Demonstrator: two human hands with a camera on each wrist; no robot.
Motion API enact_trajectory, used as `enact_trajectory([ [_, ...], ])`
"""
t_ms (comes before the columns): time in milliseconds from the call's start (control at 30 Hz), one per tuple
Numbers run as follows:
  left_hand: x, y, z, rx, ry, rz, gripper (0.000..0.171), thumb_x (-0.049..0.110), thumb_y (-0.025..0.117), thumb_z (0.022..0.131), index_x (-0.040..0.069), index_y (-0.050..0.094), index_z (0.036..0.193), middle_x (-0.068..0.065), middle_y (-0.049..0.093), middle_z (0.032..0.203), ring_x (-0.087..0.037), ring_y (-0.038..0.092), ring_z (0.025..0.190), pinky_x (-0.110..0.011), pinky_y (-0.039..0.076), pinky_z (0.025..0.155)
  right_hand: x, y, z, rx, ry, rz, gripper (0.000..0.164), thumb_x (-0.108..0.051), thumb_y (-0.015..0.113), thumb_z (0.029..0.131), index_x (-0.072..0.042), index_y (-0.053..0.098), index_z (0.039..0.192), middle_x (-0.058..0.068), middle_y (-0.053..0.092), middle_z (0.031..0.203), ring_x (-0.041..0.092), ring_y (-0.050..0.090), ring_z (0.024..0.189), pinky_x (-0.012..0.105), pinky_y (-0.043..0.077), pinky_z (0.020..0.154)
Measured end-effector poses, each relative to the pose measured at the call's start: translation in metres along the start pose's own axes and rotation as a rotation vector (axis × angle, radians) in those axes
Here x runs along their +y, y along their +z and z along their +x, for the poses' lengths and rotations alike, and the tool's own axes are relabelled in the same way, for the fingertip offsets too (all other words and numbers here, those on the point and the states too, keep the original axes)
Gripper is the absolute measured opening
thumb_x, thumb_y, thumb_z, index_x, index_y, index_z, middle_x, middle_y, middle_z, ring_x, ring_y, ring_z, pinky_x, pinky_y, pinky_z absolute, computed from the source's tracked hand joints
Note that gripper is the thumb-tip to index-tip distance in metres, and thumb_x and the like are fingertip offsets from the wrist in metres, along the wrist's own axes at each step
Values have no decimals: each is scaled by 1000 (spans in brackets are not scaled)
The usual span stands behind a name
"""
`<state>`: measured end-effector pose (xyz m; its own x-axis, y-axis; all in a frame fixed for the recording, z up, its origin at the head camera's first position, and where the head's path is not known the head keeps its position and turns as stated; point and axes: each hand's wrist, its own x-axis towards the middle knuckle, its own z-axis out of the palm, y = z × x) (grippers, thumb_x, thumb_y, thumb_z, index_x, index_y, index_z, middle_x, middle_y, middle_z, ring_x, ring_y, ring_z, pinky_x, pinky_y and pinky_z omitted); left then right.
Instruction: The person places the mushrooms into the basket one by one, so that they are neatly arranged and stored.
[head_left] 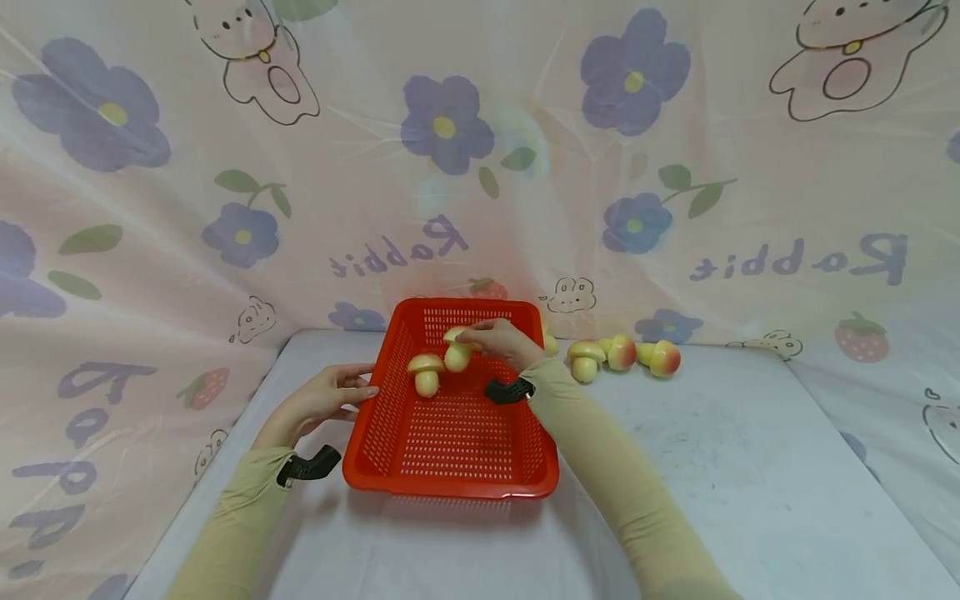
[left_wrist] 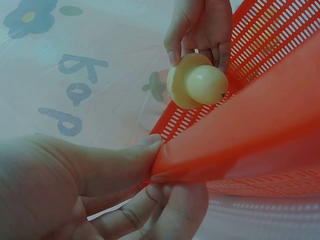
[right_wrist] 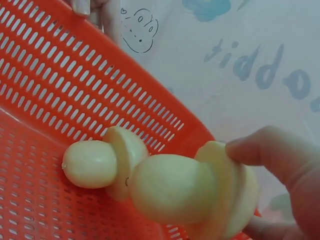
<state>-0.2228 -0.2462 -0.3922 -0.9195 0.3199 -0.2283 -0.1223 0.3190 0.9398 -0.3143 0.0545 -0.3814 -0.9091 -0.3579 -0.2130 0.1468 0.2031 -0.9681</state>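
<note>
A red perforated plastic basket (head_left: 459, 486) stands on the table, its left rim pinched between the thumb and fingers of my left hand (head_left: 322, 400). In the left wrist view, the thumb (left_wrist: 117, 167) lies along the top of that rim. My right hand (head_left: 504, 340) reaches into the back of the basket and holds a pale yellow toy mushroom (head_left: 457, 357) by its cap. The right wrist view shows this held mushroom (right_wrist: 172, 189) with its stem toward the basket. A second toy mushroom (head_left: 427, 382) stands inside the basket, just left of the held one.
Right of the basket, another toy mushroom (head_left: 585, 362) and two red-and-yellow fruit-like pieces (head_left: 620, 352) lie in a row at the back. A yellow piece (head_left: 551, 343) is partly hidden behind the basket's right rim. A printed curtain (head_left: 480, 208) hangs behind the white table (head_left: 720, 467).
</note>
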Motion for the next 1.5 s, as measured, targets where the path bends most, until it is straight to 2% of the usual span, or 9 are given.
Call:
enact_trajectory([
  [133, 0, 0, 0, 0, 1, -1, 67, 17, 63, 94, -1, 28, 148, -17, 58, 103, -23, 64, 87, -40, 56, 75, 2, 0, 0, 4, 13, -18, 29, -20, 70, 88, 0, 66, 109, 2, 58, 86, 23, 48, 80, 50, 38, 99],
  [333, -2, 1, 1, 1, 3, -12, 68, 17, 64, 94, -1, 28, 148, -18, 58, 104, -23, 64, 88, -41, 56, 76, 7, -2, 3, 13, 34, -39, 28, -21, 70, 88, 0, 68, 108, -1, 55, 79, 17, 45, 69, 43, 42, 88],
  [667, -3, 0, 0, 10, 3, -4, 68, 17, 64, 94, -1, 28, 148, -18, 57, 106, -23, 64, 88, -41, 56, 76, 12, -4, 2, 0, 24, -46, 24, -18, 71, 87, -1, 69, 104, 1, 61, 89, 20, 50, 79, 42, 44, 90],
  [767, -2, 0, 0, 10, 4, 1, 68, 17, 64, 93, -1, 28, 148, -18, 58, 105, -23, 64, 88, -41, 56, 76, 13, -5, 3, -8, 25, -45, 23, -17, 70, 88, 0, 69, 103, 1, 61, 87, 20, 50, 78, 44, 43, 90],
  [933, -2, 1, 1, 9, 3, -2, 66, 16, 64, 94, 0, 29, 148, -18, 58, 104, -23, 64, 88, -41, 56, 76, 15, -8, 5, -12, 47, -86, 24, -21, 69, 89, -2, 71, 104, -1, 57, 79, 19, 47, 73, 38, 43, 82],
  [1100, -2, 1, 1, 10, 0, -2, 66, 16, 64, 94, 0, 29, 148, -17, 58, 103, -22, 64, 87, -41, 56, 75, 16, -10, 6, -23, 103, -162, 29, -28, 71, 86, -5, 71, 104, 0, 63, 97, 19, 56, 90, 37, 45, 93],
  [1233, -2, 0, 1, 14, -1, -2, 66, 15, 63, 94, 0, 30, 148, -17, 58, 102, -22, 64, 86, -40, 56, 75, 17, -8, 8, -44, 115, -178, 30, -25, 71, 87, -3, 70, 106, 5, 63, 113, 22, 56, 104, 39, 44, 98],
  [1500, -2, 1, 1, 12, -5, -1, 63, 13, 61, 95, 0, 30, 148, -17, 58, 102, -22, 64, 87, -41, 56, 75, 16, -4, 9, -40, 152, -211, 34, -25, 69, 89, -1, 65, 113, 9, 59, 120, 26, 55, 110, 41, 43, 99],
])
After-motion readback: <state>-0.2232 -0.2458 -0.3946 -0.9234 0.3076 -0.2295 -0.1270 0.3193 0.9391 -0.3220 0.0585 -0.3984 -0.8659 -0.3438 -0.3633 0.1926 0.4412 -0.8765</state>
